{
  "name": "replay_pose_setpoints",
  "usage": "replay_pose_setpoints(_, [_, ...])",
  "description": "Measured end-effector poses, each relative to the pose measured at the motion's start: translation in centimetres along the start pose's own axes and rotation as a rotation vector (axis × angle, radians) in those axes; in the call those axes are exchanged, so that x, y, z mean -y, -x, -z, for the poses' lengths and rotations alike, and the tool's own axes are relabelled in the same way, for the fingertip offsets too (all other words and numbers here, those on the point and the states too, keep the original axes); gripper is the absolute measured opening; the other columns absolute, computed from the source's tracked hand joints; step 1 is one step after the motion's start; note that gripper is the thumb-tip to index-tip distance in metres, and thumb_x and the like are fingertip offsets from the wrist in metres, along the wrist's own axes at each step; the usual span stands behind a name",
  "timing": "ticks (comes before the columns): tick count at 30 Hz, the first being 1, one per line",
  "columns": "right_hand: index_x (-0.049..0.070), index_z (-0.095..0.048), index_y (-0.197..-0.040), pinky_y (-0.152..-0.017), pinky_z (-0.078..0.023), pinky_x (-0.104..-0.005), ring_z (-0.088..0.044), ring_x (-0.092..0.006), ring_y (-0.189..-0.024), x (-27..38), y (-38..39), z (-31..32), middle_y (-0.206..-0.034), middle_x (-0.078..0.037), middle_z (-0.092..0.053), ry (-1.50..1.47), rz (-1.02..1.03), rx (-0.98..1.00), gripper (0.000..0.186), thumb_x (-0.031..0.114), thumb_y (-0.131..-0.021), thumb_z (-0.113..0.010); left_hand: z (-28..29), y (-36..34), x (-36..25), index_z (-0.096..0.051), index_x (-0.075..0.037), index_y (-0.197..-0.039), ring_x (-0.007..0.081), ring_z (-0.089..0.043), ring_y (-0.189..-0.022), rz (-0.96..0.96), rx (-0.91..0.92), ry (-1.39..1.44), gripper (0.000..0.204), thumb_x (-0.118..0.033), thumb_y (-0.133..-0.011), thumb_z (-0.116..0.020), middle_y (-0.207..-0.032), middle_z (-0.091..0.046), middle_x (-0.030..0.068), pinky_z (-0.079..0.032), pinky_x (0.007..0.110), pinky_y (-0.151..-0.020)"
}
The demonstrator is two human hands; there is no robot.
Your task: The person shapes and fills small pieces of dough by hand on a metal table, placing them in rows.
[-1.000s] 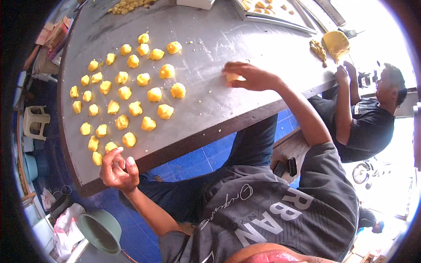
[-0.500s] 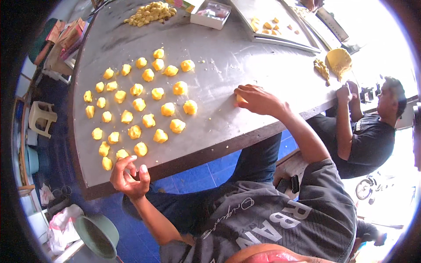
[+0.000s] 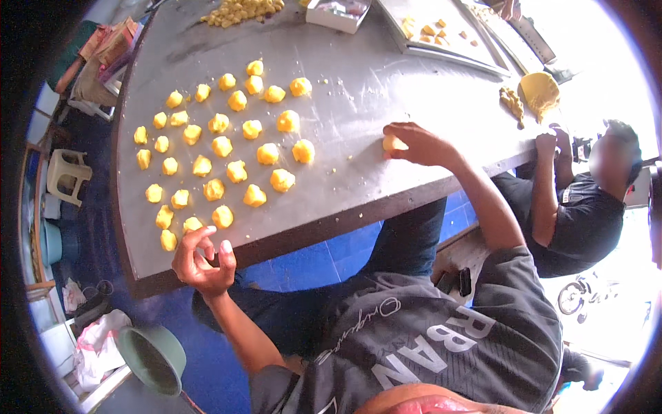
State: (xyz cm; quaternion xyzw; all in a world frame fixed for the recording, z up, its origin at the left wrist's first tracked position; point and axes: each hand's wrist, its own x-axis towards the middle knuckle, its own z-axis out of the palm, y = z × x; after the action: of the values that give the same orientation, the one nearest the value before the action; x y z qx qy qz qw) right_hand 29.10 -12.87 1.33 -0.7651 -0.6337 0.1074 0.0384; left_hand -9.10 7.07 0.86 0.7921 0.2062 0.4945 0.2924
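On the grey metal table (image 3: 331, 76) several yellow dough lumps (image 3: 222, 146) lie spread in loose rows at the left. Over the table's near left edge is my left hand (image 3: 205, 262), its thumb and curled fingers apart with nothing between them. Its fingertips are beside a dough lump (image 3: 192, 225), and whether they touch it I cannot tell. Farther right, my right hand (image 3: 424, 146) bends its fingers around a pale dough ball (image 3: 394, 143) at the table surface. The hand partly covers that ball.
At the back lie a heap of small yellow pieces (image 3: 241, 12), a white box (image 3: 336, 17) and a tray (image 3: 455, 58) holding some pieces. A dough mass (image 3: 539, 95) sits far right by a seated co-worker (image 3: 586, 193). A green basin (image 3: 155, 359) stands lower left.
The whole view has shifted, with the table higher in the picture. My right hand has moved a little right, and more of the dough ball shows. My left hand keeps its place by the lump.
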Motion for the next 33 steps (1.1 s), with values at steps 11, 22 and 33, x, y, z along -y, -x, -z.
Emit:
replay_pose_setpoints(11, [0.005, -0.051, -0.119, -0.101, -0.033, -0.0411, -0.041, -0.0313, -0.120, 1.2, 0.0, 0.6, -0.127, -0.016, -0.046, -0.197, 0.020, 0.084, 0.040, 0.024, -0.085, -0.058, 0.3, 0.2, 1.2, -0.051, 0.004, -0.105, 0.0160, -0.047, -0.078, 0.009, -0.080, 0.171, 0.034, -0.014, -0.076, -0.054, -0.089, -0.050, 0.0096, -0.042, 0.029, -0.071])
replay_pose_setpoints(22, [-0.002, -0.047, -0.116, -0.093, -0.045, -0.0324, -0.057, -0.0248, -0.099, -5.2, 0.1, 2.6, -0.105, -0.012, -0.057, -1.675, -0.067, -0.309, 0.037, 0.022, -0.089, -0.053, 0.1, 0.0, 1.4, -0.049, 0.004, -0.103, 0.0203, -0.047, -0.079, 0.038, -0.124, 0.275, 0.042, -0.025, -0.074, -0.058, -0.094, -0.049, 0.0142, -0.042, 0.031, -0.066])
replay_pose_setpoints(33, [-0.001, -0.052, -0.107, -0.088, -0.047, -0.0312, -0.056, -0.0211, -0.099, -30.2, -2.6, 9.5, -0.105, -0.011, -0.058, -1.200, -0.382, -0.828, 0.027, 0.011, -0.084, -0.060, -0.6, -0.5, 1.3, -0.050, 0.002, -0.100, 0.0192, -0.045, -0.076, 0.131, -0.119, 0.206, 0.044, -0.031, -0.072, -0.058, -0.086, -0.046, 0.0115, -0.040, 0.030, -0.062])
